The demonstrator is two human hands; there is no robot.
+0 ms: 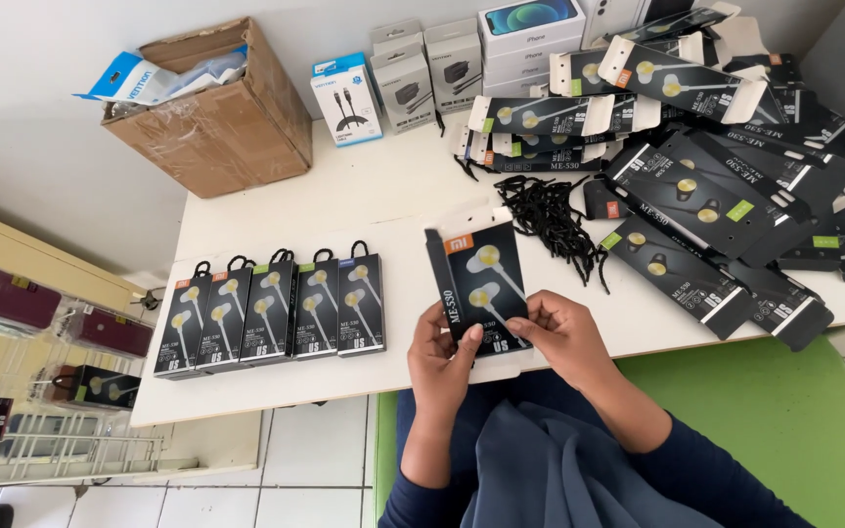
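A black earphone box (pixel 478 284) with a clear window showing gold earbuds is held upright over the near edge of the white surface (pixel 383 176), the left hand (pixel 439 360) closing its fingers on the box's left side and lower corner while the right hand (pixel 561 332) pinches its right edge. Just left of it, five matching finished boxes (pixel 271 311) lie side by side in a row on the surface, and just beyond it, to the right, sits a tangle of black cords (pixel 552 220). Farther right is a heap of flat unfolded black boxes (pixel 706 156), and at the far left stands a brown cardboard carton (pixel 217 112).
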